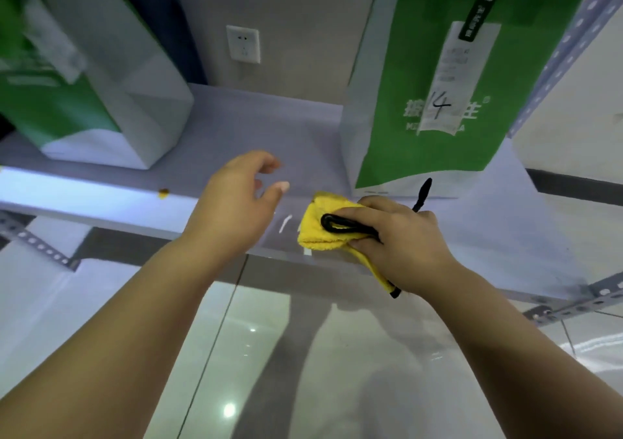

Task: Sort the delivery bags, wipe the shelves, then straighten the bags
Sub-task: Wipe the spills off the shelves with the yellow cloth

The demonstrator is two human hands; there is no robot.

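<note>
The shelf (256,125) is left bare in its middle, probably so that it can be wiped. One bag (101,77) is stood at the left end and another bag (421,101), marked 14, at the right end. The cloth (323,226) is pressed on the front edge, just before the right bag, by the right hand (401,239), which is closed on it. A marker (423,194) is also gripped there. The left hand (236,202) is held loosely spread over the front edge, pinching nothing.
</note>
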